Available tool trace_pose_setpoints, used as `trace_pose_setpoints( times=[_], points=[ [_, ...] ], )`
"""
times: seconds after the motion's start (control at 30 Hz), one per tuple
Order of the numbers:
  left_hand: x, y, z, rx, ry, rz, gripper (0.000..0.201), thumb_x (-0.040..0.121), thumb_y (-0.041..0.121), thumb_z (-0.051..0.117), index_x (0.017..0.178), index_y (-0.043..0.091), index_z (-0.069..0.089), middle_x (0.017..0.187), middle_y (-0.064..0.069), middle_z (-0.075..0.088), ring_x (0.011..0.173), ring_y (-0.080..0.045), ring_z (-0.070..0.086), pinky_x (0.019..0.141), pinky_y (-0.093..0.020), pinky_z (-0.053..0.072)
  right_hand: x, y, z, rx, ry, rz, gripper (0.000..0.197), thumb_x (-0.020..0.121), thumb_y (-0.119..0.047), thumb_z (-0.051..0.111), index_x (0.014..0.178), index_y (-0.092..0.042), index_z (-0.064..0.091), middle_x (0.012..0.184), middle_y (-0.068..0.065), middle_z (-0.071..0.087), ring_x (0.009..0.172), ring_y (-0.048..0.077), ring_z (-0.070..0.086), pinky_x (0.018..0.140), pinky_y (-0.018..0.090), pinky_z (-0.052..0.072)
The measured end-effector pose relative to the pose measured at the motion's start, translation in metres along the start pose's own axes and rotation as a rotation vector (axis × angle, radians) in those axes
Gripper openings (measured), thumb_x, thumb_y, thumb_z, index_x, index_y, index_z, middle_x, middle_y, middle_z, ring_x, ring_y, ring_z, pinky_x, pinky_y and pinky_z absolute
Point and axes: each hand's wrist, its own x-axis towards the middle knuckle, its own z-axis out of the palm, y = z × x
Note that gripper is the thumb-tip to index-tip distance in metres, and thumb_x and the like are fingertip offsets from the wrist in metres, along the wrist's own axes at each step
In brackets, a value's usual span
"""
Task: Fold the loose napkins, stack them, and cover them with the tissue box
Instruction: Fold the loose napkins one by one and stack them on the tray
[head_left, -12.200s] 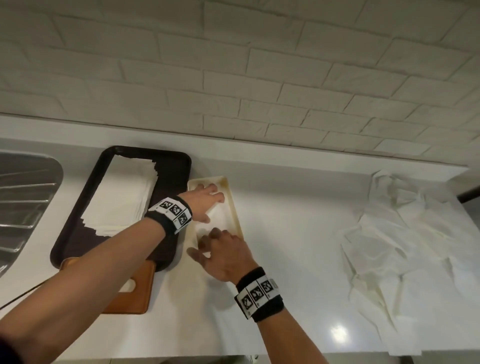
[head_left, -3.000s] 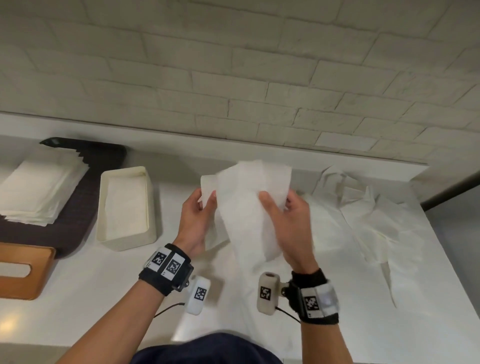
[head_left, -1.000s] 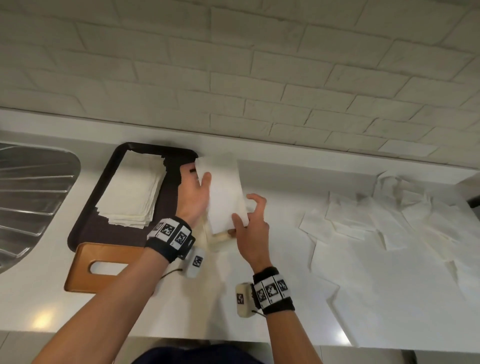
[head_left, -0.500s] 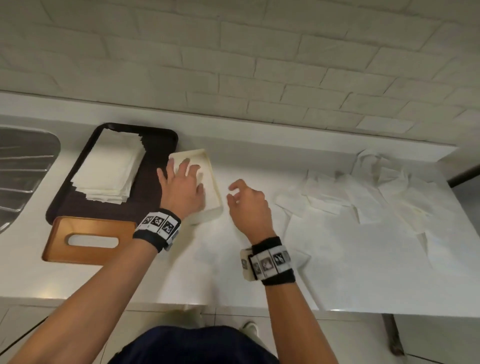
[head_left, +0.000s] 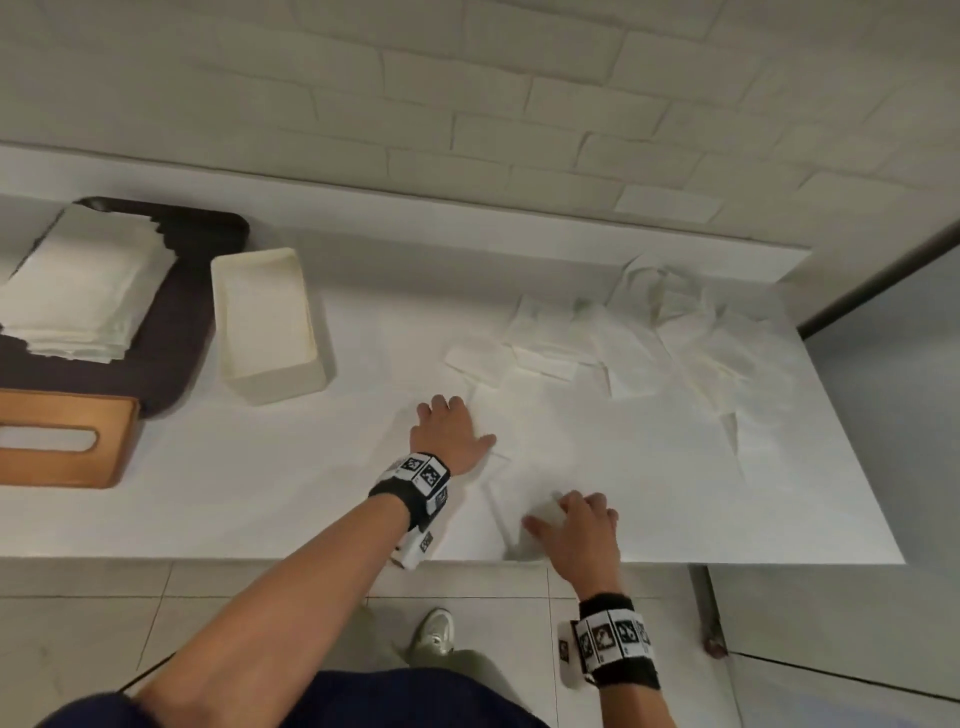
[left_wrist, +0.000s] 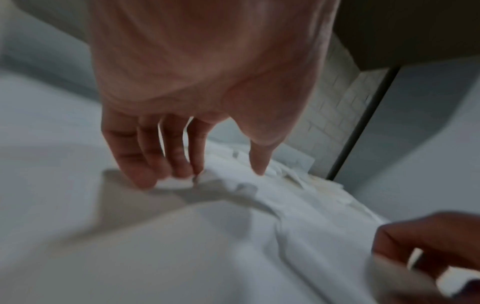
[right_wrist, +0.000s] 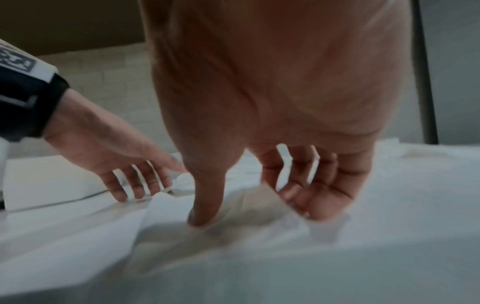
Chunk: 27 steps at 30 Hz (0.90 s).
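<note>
- Right now your right hand (head_left: 576, 530) has the near corner of a flat napkin (head_left: 550, 457) pinched: in the right wrist view the thumb (right_wrist: 205, 201) presses down on the sheet and the curled fingers (right_wrist: 324, 197) lift a raised fold against it.
- Your left hand (head_left: 449, 434) lies on the same napkin's far-left part, fingers straight and spread, holding nothing. Left wrist view shows fingertips (left_wrist: 145, 174) at the sheet's edge; blur hides whether they press or just touch.
- Napkin is thin, white, soft paper, creased where you pull it. It lies on the white countertop (head_left: 260, 493), near the front edge.
- Loose napkins (head_left: 649, 332) sit behind and to the right of it, crumpled and overlapping, near the wall.
- Cream rectangular tray (head_left: 267, 376), open top, stands left of your hands, well apart. It holds folded white napkins lying flat inside.
- Left of it, touching or just beside, a dark rounded tray (head_left: 171, 332) carries a stack of folded napkins (head_left: 83, 291), edges slightly fanned.
- Brown tissue box cover (head_left: 62, 439) with an oval slot lies in front of the dark tray, smooth finish, overlapping its near rim.
- Only the head view shows the trays, stack and cover; the wrist views show just hands, sheet and the loose pile.
- Brick-pattern wall (head_left: 519, 104) behind, tiled floor (head_left: 104, 623) below.
</note>
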Motion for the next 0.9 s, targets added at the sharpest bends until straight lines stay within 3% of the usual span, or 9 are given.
trace_pose_setpoints(
  times=[0.1, 0.17, 0.23, 0.33, 0.43, 0.53, 0.67, 0.77, 0.9],
  points=[
    [0.005, 0.003, 0.022, -0.104, 0.066, 0.069, 0.024, 0.1, 0.03, 0.062, 0.115, 0.011, 0.061, 0.129, -0.013, 0.055, 0.126, -0.036, 0.047, 0.101, -0.043, 0.046, 0.005, 0.005, -0.004, 0.171, 0.028, -0.039, 0.06, 0.098, -0.043, 0.077, 0.144, -0.007, 0.062, 0.135, 0.011, 0.063, 0.128, 0.031, 0.058, 0.104, 0.037, 0.046],
    [0.003, 0.0, 0.022, -0.372, 0.113, 0.094, 0.009, 0.096, 0.017, 0.069, 0.097, 0.014, 0.06, 0.108, -0.009, 0.065, 0.108, -0.032, 0.061, 0.088, -0.031, 0.047, 0.003, 0.007, -0.017, 0.345, 0.091, -0.101, 0.038, 0.097, -0.036, 0.08, 0.126, -0.014, 0.07, 0.112, 0.001, 0.074, 0.104, 0.014, 0.067, 0.089, 0.032, 0.049],
    [-0.003, -0.006, 0.011, -0.609, 0.184, 0.081, 0.018, 0.091, 0.008, 0.075, 0.088, 0.015, 0.059, 0.092, -0.007, 0.07, 0.089, -0.026, 0.068, 0.077, -0.026, 0.049, 0.002, 0.009, -0.031, 0.497, 0.152, -0.188, 0.017, 0.095, -0.033, 0.083, 0.099, -0.024, 0.069, 0.084, -0.01, 0.071, 0.076, 0.002, 0.062, 0.072, 0.03, 0.047],
    [-0.016, -0.018, -0.019, -0.761, 0.259, 0.089, 0.024, 0.089, 0.01, 0.082, 0.097, 0.022, 0.061, 0.085, -0.003, 0.067, 0.078, -0.017, 0.064, 0.077, -0.032, 0.059, 0.004, 0.006, -0.053, 0.571, 0.155, -0.28, 0.023, 0.1, -0.043, 0.076, 0.089, -0.024, 0.069, 0.08, -0.011, 0.072, 0.074, 0.002, 0.063, 0.071, 0.027, 0.05],
    [-0.031, -0.031, -0.057, -0.852, 0.238, 0.198, 0.025, 0.096, 0.011, 0.077, 0.107, 0.033, 0.071, 0.093, -0.007, 0.067, 0.082, -0.018, 0.066, 0.079, -0.034, 0.065, 0.015, -0.007, -0.065, 0.455, 0.191, -0.36, 0.043, 0.107, -0.047, 0.062, 0.074, -0.021, 0.061, 0.065, -0.006, 0.058, 0.065, 0.01, 0.05, 0.064, 0.025, 0.038],
    [-0.045, -0.042, -0.093, -0.828, 0.178, 0.304, 0.021, 0.095, 0.012, 0.081, 0.107, 0.029, 0.081, 0.099, 0.007, 0.073, 0.087, -0.015, 0.066, 0.084, -0.027, 0.062, 0.024, -0.034, -0.074, 0.371, 0.168, -0.443, 0.048, 0.112, -0.044, 0.053, 0.069, -0.022, 0.05, 0.068, -0.004, 0.052, 0.066, 0.012, 0.049, 0.064, 0.019, 0.036],
    [-0.053, -0.069, -0.132, -0.748, 0.049, 0.365, 0.057, 0.079, -0.002, 0.092, 0.126, 0.025, 0.075, 0.122, -0.006, 0.07, 0.101, -0.015, 0.075, 0.098, -0.029, 0.06, 0.027, -0.081, -0.093, 0.176, -0.034, -0.574, 0.049, 0.115, -0.036, 0.05, 0.069, -0.019, 0.042, 0.073, -0.002, 0.051, 0.066, 0.009, 0.047, 0.064, 0.022, 0.036],
    [-0.056, -0.089, -0.154, -0.47, 0.281, 0.401, 0.036, 0.084, 0.002, 0.088, 0.109, 0.026, 0.082, 0.107, 0.005, 0.072, 0.089, -0.011, 0.071, 0.089, -0.033, 0.061, 0.031, -0.121, -0.11, 0.028, -0.155, -0.661, 0.04, 0.111, -0.03, 0.06, 0.075, -0.012, 0.059, 0.081, 0.003, 0.06, 0.073, 0.012, 0.053, 0.071, 0.031, 0.04],
    [-0.056, -0.119, -0.193, -0.477, 0.5, 0.38, 0.012, 0.085, 0.028, 0.091, 0.094, 0.026, 0.083, 0.11, 0.008, 0.066, 0.099, -0.008, 0.067, 0.091, -0.029, 0.056, 0.029, -0.191, -0.137, -0.078, -0.184, -0.773, 0.01, 0.099, -0.027, 0.079, 0.105, -0.021, 0.083, 0.099, -0.007, 0.077, 0.083, 0.001, 0.059, 0.082, 0.021, 0.041]
  ],
)
